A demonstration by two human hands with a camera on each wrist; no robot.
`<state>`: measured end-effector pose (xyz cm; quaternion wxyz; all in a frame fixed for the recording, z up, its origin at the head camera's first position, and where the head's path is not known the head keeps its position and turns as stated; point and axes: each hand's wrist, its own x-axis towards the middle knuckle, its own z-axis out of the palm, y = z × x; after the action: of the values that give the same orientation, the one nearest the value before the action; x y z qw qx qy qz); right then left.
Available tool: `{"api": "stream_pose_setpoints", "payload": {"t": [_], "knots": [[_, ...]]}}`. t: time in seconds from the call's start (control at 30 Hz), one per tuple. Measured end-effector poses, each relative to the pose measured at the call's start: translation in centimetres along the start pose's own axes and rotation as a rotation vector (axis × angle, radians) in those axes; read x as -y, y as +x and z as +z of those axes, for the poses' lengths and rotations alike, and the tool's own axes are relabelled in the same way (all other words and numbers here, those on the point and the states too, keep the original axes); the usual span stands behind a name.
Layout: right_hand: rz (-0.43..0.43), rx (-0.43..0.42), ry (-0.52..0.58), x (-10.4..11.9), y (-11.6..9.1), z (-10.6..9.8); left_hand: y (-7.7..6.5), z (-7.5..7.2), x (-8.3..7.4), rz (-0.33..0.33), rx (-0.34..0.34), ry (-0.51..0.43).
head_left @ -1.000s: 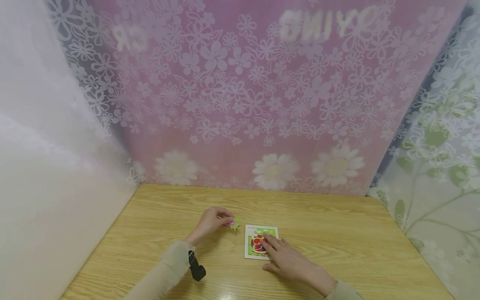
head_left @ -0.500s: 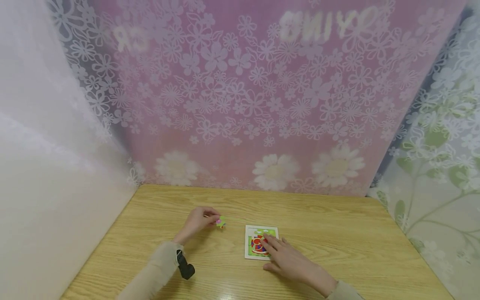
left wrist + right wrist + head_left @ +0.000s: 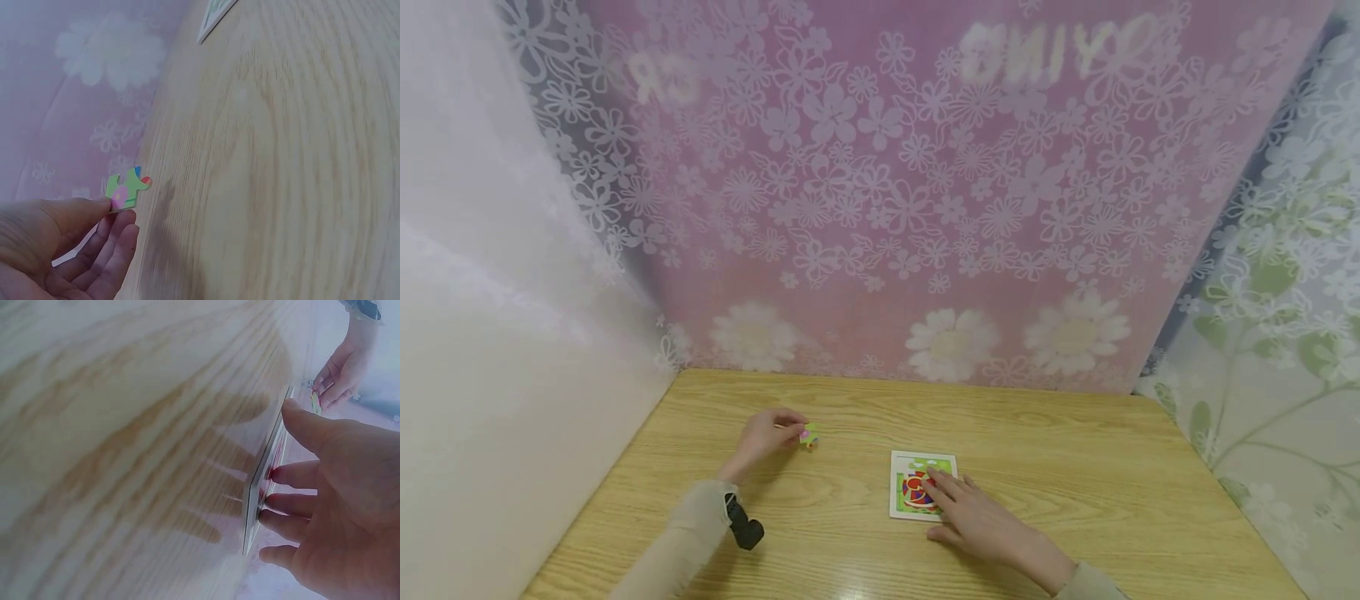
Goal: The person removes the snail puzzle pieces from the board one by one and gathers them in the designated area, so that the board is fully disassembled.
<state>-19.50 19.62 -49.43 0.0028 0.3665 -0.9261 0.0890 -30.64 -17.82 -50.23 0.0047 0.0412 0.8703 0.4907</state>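
My left hand (image 3: 763, 437) pinches a green jigsaw piece (image 3: 128, 192) between thumb and fingertips, above the left part of the table. The piece bears a pink spot, with blue and red at its edges. To its right lies a square puzzle board (image 3: 893, 492) with a white frame and a red, blue and green picture. A pale patch shows at the board's upper left. My right hand (image 3: 976, 515) rests on the board's right side with fingers extended, hiding part of the picture. In the right wrist view, the thumb (image 3: 303, 425) lies by the board's edge.
The wood-grain table (image 3: 1060, 450) runs back to a pink flowered backdrop (image 3: 865, 208). A white panel (image 3: 535, 333) borders it on the left and a leaf-patterned one (image 3: 1285, 350) on the right. A black wrist device (image 3: 743, 523) sits on the left wrist.
My left hand has moved left across the table, away from the board, carrying the jigsaw piece. The right hand and the board have stayed put.
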Motion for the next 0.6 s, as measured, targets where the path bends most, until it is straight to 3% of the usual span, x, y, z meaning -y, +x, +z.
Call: {"api": "stream_pose_setpoints", "payload": {"t": [0.23,0.47,0.6], "knots": [[-0.005,-0.010,-0.017,0.0,0.0,0.0,0.4,-1.6,1.4,-0.008,-0.034,0.005],[-0.012,-0.008,-0.015,0.1,-0.1,-0.2,0.3,-3.1,1.9,-0.039,-0.058,0.000],[-0.011,-0.007,-0.009,0.0,-0.2,-0.1,0.4,-3.7,2.3,-0.021,-0.073,0.038]]}}
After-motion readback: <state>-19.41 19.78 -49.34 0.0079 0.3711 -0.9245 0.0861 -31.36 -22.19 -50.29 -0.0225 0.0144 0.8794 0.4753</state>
